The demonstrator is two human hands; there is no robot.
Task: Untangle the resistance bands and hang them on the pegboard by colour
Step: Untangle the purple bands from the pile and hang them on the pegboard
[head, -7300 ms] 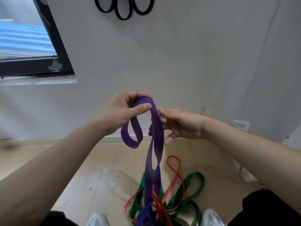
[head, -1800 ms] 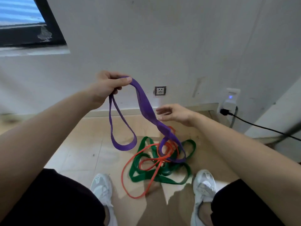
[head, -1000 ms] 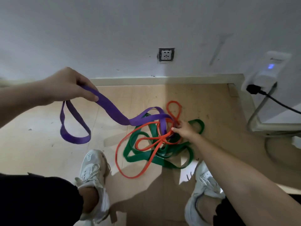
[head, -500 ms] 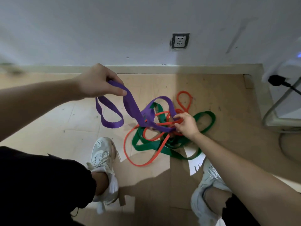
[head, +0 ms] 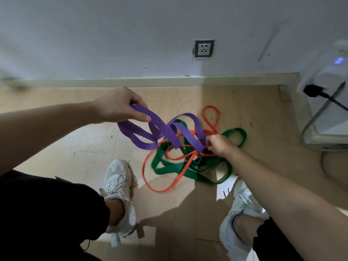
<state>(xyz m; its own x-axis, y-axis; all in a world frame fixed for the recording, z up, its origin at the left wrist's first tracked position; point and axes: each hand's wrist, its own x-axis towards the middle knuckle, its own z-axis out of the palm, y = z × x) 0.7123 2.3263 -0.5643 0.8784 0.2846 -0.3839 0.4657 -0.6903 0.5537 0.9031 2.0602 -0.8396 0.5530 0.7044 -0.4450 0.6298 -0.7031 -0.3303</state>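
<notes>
Purple band [head: 163, 127], snagged in orange band [head: 144, 167] and green band [head: 169, 169] near the sneakers [head: 117, 178], is gripped by left hand [head: 118, 106], pinched by right hand [head: 219, 145].

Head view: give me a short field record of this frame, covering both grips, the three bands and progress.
left grip: holds one end of purple band, lifted off the floor
right grip: pinches purple band's far loop in the tangle
red band: on floor, woven with green band
progress: three bands tangled, none hung; pegboard not in view
</notes>
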